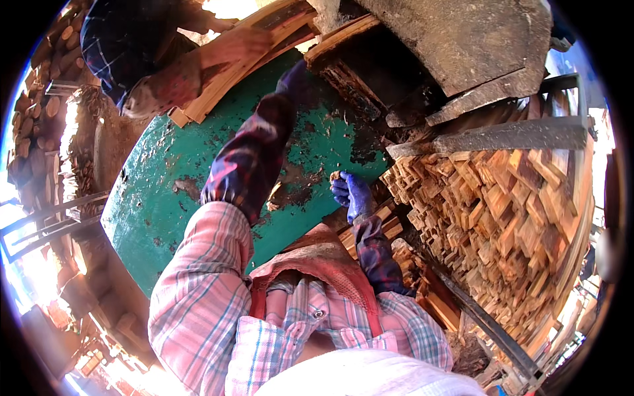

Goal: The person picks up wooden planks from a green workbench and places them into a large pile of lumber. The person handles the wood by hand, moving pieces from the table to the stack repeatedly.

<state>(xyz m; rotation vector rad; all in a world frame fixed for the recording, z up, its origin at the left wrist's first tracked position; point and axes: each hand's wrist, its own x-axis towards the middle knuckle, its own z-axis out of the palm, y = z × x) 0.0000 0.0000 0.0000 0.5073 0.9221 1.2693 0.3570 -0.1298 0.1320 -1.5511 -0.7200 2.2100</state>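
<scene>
White fabric [370,376] fills the lower edge, nearest the camera. A small brown piece [335,177] is above the right part of a green tabletop [152,191], at the fingertips of the blue-gloved right hand [358,196]; the fingers [341,192] are curled nearly closed, with the piece pinched at their tips. The left hand [295,82], in a dark purple glove, extends to the far side of the tabletop, beside a thick wooden piece [343,41]; its fingers are blurred, and their opening and any hold cannot be told. Brown debris [290,188] is scattered on the tabletop between the two arms. The wearer has a pink plaid shirt [198,270] and a red apron [310,254]. Beyond the left arm, a co-worker in a dark checked sleeve [109,53] has both hands at long boards [214,96] along the tabletop's far left edge. A grey slab [462,39] stands at upper right, next to a dark opening [399,69]. Split wood [495,204] is densely stacked at right; cut logs [30,125] are piled at far left.
</scene>
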